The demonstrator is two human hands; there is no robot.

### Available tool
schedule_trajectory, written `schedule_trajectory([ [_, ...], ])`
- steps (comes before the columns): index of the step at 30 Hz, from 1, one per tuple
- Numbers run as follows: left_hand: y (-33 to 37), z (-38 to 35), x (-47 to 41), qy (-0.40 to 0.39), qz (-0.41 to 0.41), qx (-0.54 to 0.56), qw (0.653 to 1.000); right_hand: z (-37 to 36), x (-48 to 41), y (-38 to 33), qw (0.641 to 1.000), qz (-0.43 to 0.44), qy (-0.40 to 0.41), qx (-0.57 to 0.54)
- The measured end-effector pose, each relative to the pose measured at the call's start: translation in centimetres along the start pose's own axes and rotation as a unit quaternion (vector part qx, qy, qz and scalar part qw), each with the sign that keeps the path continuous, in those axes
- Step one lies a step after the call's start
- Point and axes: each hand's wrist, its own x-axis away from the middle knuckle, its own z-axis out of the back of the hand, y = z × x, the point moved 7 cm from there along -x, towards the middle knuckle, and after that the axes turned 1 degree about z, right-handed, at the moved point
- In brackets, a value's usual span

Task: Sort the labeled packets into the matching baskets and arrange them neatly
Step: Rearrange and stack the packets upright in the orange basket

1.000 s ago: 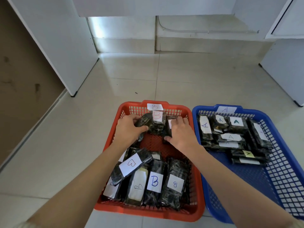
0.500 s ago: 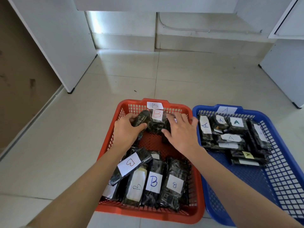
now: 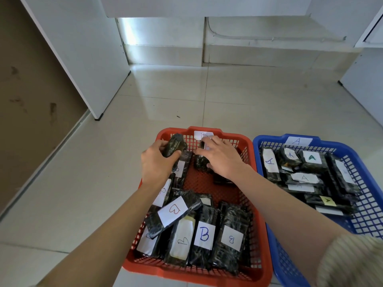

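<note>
Left hand [image 3: 159,160] has come up since the earlier frames: the dark packet it grips, the lifted packet [image 3: 175,145], used to sit low against the others and now stands tilted above the far-left corner of the red basket [image 3: 186,275], fingers and thumb wrapped round its lower end. Right hand [image 3: 221,160] has shifted toward the basket's far wall; we read it as pinching the top of a standing packet [image 3: 201,162], thumb on the near face and fingers curled over the top, fingertips up by the B label [image 3: 202,134] on the far rim. We cannot see what lies under the palm. Another B packet [image 3: 182,168] leans along the left wall just below the left hand. At the near end of the red basket a row of B packets [image 3: 204,235] lies side by side, labels up, with one tilted packet [image 3: 174,212] lying across the row's left side. Mid-basket mesh shows bare between the two groups. Blue basket [image 3: 267,137] sits touching the red basket's right side, A label [image 3: 297,141] on its far rim, and its A packets [image 3: 304,178] are stacked in the far half. Both baskets are on the tiled floor [image 3: 165,90]. White cabinet panel [image 3: 83,48] stands beyond the red basket to the left. Knit sleeve [image 3: 352,262] is pushed up on the right arm.
</note>
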Motion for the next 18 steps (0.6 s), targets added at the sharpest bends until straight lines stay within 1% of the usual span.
schedule_trajectory([
  [3, -0.2, -0.3, 0.1, -0.006, 0.003, 0.002, 1.0, -0.1, 0.3, -0.1, 1.0, 0.001, 0.003, -0.025],
  [4, -0.5, -0.5, 0.1, -0.006, 0.009, 0.007, 1.0, 0.1, 0.6, 0.0, 0.999, -0.005, 0.019, -0.048],
  [5, -0.7, -0.6, 0.2, -0.007, 0.021, 0.018, 1.0, 0.6, 1.0, 0.3, 0.995, -0.021, 0.052, -0.083],
  [6, -1.0, -0.7, 0.2, -0.008, 0.035, 0.032, 0.999, 1.3, 1.5, 0.8, 0.985, -0.045, 0.102, -0.129],
  [7, -1.1, -0.9, 0.3, -0.011, 0.048, 0.05, 0.998, 2.0, 2.2, 1.5, 0.967, -0.077, 0.162, -0.182],
  [8, -1.2, -1.2, 0.4, -0.018, 0.061, 0.073, 0.995, 2.5, 2.9, 2.4, 0.938, -0.116, 0.208, -0.253],
  [9, -1.2, -1.7, 0.6, -0.033, 0.074, 0.103, 0.991, 2.8, 3.5, 3.1, 0.897, -0.155, 0.226, -0.346],
  [10, -1.1, -2.3, 0.9, -0.057, 0.088, 0.141, 0.984, 2.6, 3.8, 3.3, 0.847, -0.183, 0.212, -0.451],
  [11, -0.9, -3.0, 1.3, -0.087, 0.102, 0.183, 0.974, 2.3, 3.8, 3.0, 0.797, -0.198, 0.172, -0.544],
  [12, -0.6, -3.8, 1.8, -0.12, 0.111, 0.227, 0.96, 2.0, 3.8, 2.6, 0.759, -0.205, 0.132, -0.604],
  [13, -0.1, -4.5, 2.2, -0.151, 0.113, 0.264, 0.946, 1.8, 3.8, 2.3, 0.74, -0.211, 0.103, -0.63],
  [15, 0.4, -5.2, 2.9, -0.199, 0.111, 0.308, 0.924, 1.3, 4.0, 2.4, 0.721, -0.223, 0.075, -0.652],
  [17, 0.6, -5.4, 3.3, -0.245, 0.108, 0.315, 0.911, 0.7, 4.4, 2.2, 0.686, -0.225, 0.031, -0.691],
  [18, 0.6, -5.4, 3.4, -0.266, 0.101, 0.303, 0.91, 0.5, 4.6, 2.1, 0.674, -0.22, 0.012, -0.706],
])
